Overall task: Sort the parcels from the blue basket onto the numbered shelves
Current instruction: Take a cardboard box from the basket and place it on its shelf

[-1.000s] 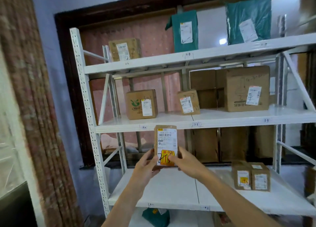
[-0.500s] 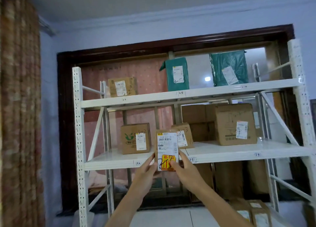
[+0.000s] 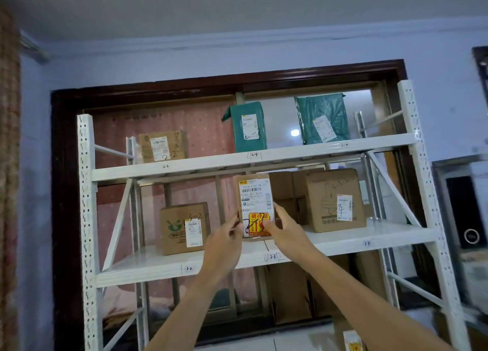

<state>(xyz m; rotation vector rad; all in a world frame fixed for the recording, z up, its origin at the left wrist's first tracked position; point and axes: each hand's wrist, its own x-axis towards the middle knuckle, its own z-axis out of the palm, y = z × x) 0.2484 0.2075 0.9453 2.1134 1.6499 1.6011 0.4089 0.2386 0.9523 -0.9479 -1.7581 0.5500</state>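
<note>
Figure: we hold the small parcel (image 3: 254,205) upright, long axis vertical, in front of the middle shelf (image 3: 148,258). Its lower half is pinched from either side between the fingers (image 3: 235,225) of the left hand (image 3: 224,242) and those of the right hand (image 3: 286,234). Its handwritten mark appears to read 2-2, so we judge that the target, the 2-2 tag (image 3: 165,166) on the top shelf (image 3: 211,163), lies up and leftward, nearer the left hand.
</note>
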